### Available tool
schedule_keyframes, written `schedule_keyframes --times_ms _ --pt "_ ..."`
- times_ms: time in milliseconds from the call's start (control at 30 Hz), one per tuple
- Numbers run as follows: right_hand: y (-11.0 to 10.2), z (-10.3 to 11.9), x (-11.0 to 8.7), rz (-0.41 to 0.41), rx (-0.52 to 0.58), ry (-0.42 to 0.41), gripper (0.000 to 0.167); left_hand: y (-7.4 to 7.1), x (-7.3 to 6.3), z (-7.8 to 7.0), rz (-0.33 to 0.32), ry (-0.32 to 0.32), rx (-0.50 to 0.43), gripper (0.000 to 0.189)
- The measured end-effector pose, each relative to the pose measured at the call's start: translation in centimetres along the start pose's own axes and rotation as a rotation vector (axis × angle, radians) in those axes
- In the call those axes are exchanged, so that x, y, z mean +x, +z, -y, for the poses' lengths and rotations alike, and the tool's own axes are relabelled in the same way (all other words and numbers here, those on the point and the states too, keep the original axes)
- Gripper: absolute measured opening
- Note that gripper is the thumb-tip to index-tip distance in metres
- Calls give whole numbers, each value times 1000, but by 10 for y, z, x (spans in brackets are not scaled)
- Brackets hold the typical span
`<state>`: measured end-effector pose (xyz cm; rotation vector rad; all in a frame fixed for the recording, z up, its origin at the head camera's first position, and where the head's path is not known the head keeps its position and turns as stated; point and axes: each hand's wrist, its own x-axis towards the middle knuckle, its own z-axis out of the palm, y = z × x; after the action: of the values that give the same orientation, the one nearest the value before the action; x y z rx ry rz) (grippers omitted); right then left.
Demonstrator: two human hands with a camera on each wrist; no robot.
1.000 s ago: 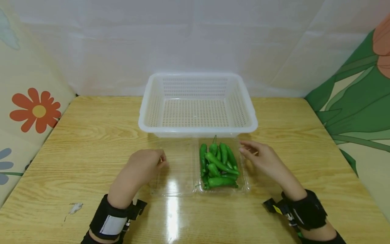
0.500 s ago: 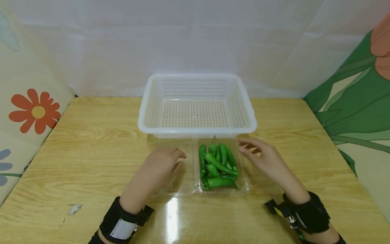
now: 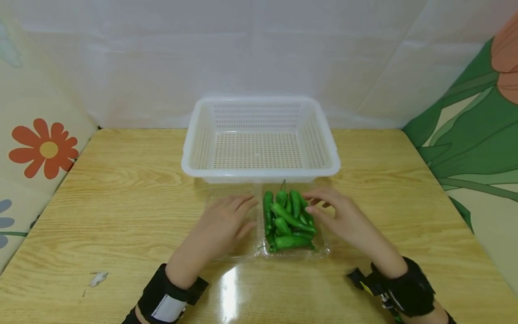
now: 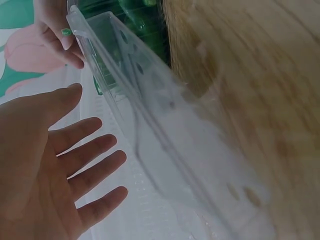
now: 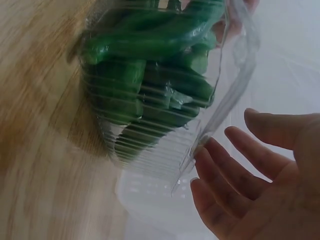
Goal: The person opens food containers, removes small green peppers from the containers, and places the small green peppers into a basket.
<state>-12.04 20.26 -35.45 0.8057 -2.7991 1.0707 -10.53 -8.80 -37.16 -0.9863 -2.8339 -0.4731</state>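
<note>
Peppers, green — heaped in the right half of a clear box, opened flat on the table. Basket, white — just behind. Left hand: fingers spread, over the left half. Right hand: fingers parted, at the right rim; touch hard to tell.

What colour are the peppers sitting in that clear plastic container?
The peppers are green; the head view shows it best.
</note>
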Motion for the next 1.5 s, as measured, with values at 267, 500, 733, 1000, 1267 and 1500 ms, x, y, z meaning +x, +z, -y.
schedule_keyframes --times_ms 267,500,733,1000,1267,1500 --pt "6 6 -3 82 -6 -10 35 3 1 -4 69 -5 17 60" --pt "8 11 -5 143 -28 -25 36 6 1 -5 81 -7 21 61" --pt "9 18 -7 176 -68 -74 31 8 0 -6 65 -4 35 62" --pt "10 23 -7 267 -66 -89 30 9 0 -6 62 -11 32 61" --pt "11 27 -9 323 -80 -74 31 8 1 -6 67 -30 -19 64" --pt "14 29 -10 334 -95 -89 30 8 1 -6 74 -33 -20 65"
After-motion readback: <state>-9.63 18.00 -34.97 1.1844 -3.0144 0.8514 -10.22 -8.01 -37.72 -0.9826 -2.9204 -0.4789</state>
